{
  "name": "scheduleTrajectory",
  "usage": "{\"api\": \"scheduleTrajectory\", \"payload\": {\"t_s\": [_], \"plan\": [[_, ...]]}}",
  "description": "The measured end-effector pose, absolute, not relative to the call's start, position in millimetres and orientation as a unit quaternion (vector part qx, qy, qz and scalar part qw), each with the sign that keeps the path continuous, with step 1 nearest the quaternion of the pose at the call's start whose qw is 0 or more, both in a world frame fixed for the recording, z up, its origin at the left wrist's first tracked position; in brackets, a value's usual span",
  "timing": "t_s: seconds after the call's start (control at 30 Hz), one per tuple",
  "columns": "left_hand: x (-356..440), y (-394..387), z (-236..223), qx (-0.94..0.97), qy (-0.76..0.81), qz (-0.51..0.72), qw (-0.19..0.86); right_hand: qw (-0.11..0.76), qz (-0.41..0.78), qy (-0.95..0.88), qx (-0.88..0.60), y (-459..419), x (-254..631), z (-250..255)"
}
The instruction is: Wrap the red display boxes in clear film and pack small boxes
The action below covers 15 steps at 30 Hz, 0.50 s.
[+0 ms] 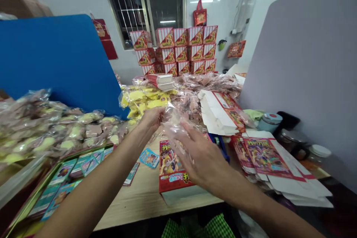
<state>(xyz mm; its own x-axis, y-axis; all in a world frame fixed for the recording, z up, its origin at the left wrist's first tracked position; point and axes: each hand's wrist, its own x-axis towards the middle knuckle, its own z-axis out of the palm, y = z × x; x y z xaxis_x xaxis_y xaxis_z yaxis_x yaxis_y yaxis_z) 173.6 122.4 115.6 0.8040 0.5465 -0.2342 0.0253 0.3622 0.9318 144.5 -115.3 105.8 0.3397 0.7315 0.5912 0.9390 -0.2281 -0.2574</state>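
Plastic bag (176, 130), clear, up over the red box (170, 174); contents too blurred to tell. My left hand (153, 117) pinches its edge, fingers closed. My right hand (202, 152) lies against its other side, fingers extended; grip or mere touch, cannot tell. Blue card (150, 157) just left of box. Bagged yellow pieces (138, 98) beyond box, printed sheets (269, 156) to its right.

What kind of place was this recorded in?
Probably a small packing workshop: stacked identical red boxes, heaps of bagged pink and yellow items, and flat unfolded cartons beside the worktable.
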Motion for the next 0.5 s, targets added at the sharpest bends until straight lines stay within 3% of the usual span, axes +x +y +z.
{"api": "scheduleTrajectory", "payload": {"t_s": [0.13,0.3,0.5], "plan": [[142.1,143.3,122.1,0.594,0.256,0.163,0.745,0.381,-0.090,-0.491,-0.779,-132.9,196.0,152.4],[102.1,160.1,114.3,0.634,0.202,0.127,0.735,0.577,0.089,-0.287,-0.759,-126.5,282.6,221.4],[98.6,131.9,86.2,0.508,0.210,0.154,0.821,0.548,0.040,-0.246,-0.799,-59.8,328.9,231.9]]}}
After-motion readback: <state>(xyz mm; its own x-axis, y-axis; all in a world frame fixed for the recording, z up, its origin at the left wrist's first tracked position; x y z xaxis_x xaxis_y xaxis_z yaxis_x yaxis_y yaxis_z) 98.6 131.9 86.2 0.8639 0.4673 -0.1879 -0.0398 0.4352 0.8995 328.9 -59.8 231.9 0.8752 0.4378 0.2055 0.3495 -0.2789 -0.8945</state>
